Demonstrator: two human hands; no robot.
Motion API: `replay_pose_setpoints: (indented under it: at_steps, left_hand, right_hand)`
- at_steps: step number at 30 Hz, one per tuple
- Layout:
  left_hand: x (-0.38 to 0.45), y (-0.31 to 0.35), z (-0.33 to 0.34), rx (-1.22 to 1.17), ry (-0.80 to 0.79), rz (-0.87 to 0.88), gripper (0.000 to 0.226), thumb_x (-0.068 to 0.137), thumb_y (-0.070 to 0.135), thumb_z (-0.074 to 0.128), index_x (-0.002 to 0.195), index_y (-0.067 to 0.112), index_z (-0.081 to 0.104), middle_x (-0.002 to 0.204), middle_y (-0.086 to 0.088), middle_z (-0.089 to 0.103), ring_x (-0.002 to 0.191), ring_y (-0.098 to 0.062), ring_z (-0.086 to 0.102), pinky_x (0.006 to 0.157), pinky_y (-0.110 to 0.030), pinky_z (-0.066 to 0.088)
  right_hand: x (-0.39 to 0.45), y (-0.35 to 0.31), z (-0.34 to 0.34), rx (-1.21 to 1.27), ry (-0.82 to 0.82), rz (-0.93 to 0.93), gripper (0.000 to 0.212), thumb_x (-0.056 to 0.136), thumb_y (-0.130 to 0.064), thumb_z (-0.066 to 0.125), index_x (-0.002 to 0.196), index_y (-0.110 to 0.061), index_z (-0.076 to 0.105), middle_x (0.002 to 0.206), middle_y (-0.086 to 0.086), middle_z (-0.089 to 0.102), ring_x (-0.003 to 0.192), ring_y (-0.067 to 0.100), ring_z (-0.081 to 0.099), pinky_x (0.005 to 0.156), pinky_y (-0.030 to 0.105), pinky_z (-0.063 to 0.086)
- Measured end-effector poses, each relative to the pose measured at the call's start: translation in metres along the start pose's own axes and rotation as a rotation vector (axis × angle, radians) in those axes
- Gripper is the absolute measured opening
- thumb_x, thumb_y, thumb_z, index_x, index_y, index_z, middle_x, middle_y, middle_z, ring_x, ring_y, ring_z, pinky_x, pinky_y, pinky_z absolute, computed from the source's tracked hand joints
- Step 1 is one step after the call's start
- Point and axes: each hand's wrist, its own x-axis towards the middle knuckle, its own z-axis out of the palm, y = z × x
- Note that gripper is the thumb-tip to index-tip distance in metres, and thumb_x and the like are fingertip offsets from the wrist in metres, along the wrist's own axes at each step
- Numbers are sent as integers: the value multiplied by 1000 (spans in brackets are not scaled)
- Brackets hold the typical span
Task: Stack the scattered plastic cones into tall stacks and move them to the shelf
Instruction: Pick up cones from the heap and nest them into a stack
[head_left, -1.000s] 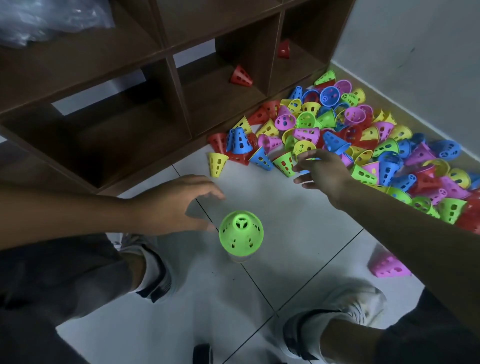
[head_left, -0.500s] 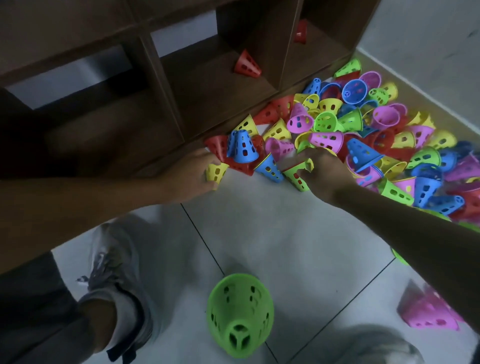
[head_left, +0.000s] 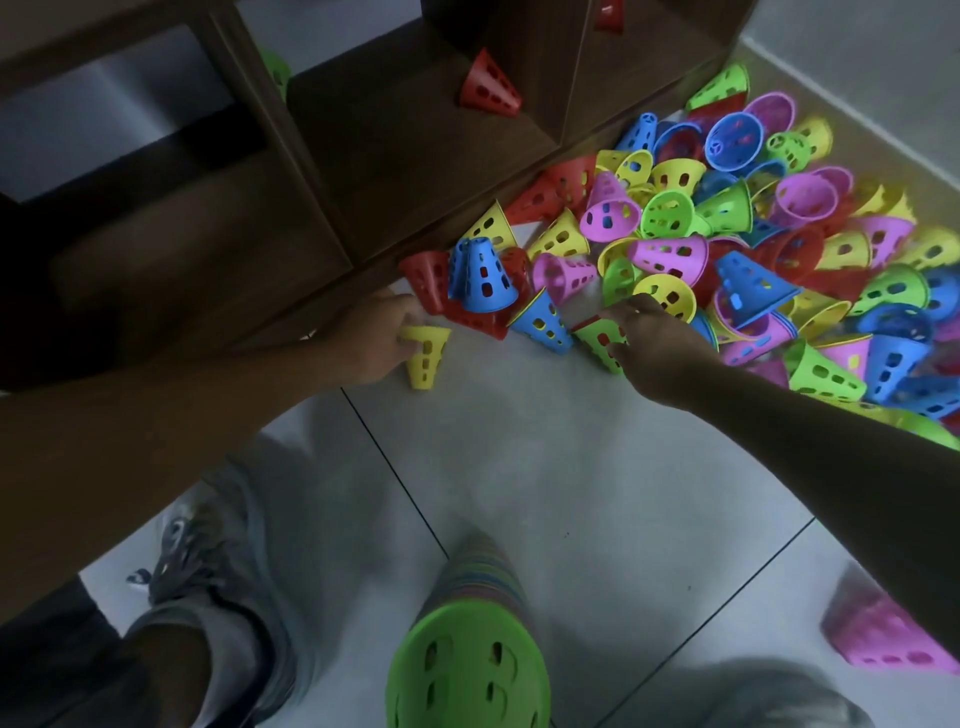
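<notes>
A pile of scattered plastic cones (head_left: 727, 244) in several colours fills the floor at the upper right, against the dark wooden shelf (head_left: 363, 171). My left hand (head_left: 376, 338) grips a yellow cone (head_left: 426, 353) at the pile's left edge. My right hand (head_left: 654, 343) holds a green cone (head_left: 597, 338) lying on its side. A tall stack of cones (head_left: 472, 639) with a green top stands on the tiles near the bottom centre.
A red cone (head_left: 488, 83) sits in a lower shelf compartment, another red one (head_left: 608, 13) further back. A pink cone (head_left: 883, 639) lies alone at the lower right. My shoes (head_left: 218, 587) stand either side of the stack. A wall runs along the upper right.
Both hands have reached forward from the stack to the pile's near edge. The left hand took hold of the yellow cone and the right hand the green one. The camera leaned closer.
</notes>
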Motion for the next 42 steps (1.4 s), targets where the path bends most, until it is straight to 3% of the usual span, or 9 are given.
replay_pose_setpoints:
  at_steps: [5, 8, 13, 18, 24, 27, 33, 36, 42]
  left_hand:
    - [-14, -2, 7, 28, -105, 12, 13, 89, 20, 72, 92, 18, 60, 94, 0, 56, 92, -24, 60, 78, -36, 49]
    - [-27, -3, 12, -6, -164, 14, 22, 91, 19, 69, 78, 25, 53, 88, 1, 60, 88, -23, 61, 78, -39, 52]
    - [-46, 5, 9, -59, -209, 44, 12, 91, 18, 69, 84, 21, 59, 83, 3, 65, 83, -18, 62, 77, -40, 55]
    - [-64, 22, -14, -106, -187, 102, 11, 90, 14, 68, 84, 19, 61, 79, 4, 64, 77, -11, 61, 68, -32, 48]
    - [-87, 50, -72, -173, -178, 148, 11, 91, 9, 69, 91, 19, 65, 82, -5, 66, 77, -21, 63, 70, -37, 51]
    - [-108, 68, -106, -195, -174, 187, 9, 92, 8, 69, 94, 17, 66, 84, -7, 67, 75, -15, 63, 69, -36, 52]
    - [-155, 105, -170, -237, -159, 225, 9, 93, 14, 69, 98, 22, 68, 87, 4, 72, 80, -6, 70, 72, -28, 55]
    - [-173, 118, -195, -327, -141, 208, 8, 94, 18, 69, 99, 25, 69, 89, 3, 74, 82, -14, 72, 79, -37, 59]
    - [-201, 136, -220, -573, -232, 164, 13, 91, 17, 67, 103, 12, 68, 94, -10, 76, 79, -17, 70, 78, -32, 60]
  right_hand:
    - [-5, 1, 12, -113, 52, 10, 50, 100, -17, 54, 148, -18, 39, 146, 16, 37, 103, 36, 64, 73, 40, 58]
    - [-10, 1, 15, -170, 78, 7, 37, 99, -21, 57, 135, -13, 50, 131, 16, 44, 87, 31, 63, 68, 43, 60]
    - [-24, 6, 19, -254, 64, 11, 16, 98, -18, 58, 112, -10, 57, 107, 11, 47, 75, 27, 59, 59, 41, 58]
    - [-39, 11, 15, -233, 28, 21, 18, 98, -18, 56, 115, -11, 57, 112, 11, 49, 79, 29, 59, 62, 41, 55]
    - [-61, -2, -13, -67, 113, 43, 20, 101, -28, 54, 110, -12, 61, 103, 13, 61, 90, 33, 62, 73, 41, 54]
    - [-76, -10, -29, 55, 186, 33, 13, 99, -28, 59, 102, -17, 65, 98, 9, 66, 89, 30, 63, 74, 38, 53]
    - [-119, -41, -64, 413, 292, 2, 9, 97, -27, 64, 91, -20, 63, 86, 3, 67, 73, 22, 67, 68, 29, 53]
    - [-145, -63, -83, 627, 330, 21, 11, 97, -22, 64, 91, -12, 65, 86, 6, 66, 67, 15, 64, 55, 9, 45]
    - [-192, -89, -113, 1002, 316, 78, 12, 99, -17, 61, 99, -7, 67, 92, 14, 67, 71, 21, 66, 51, 17, 50]
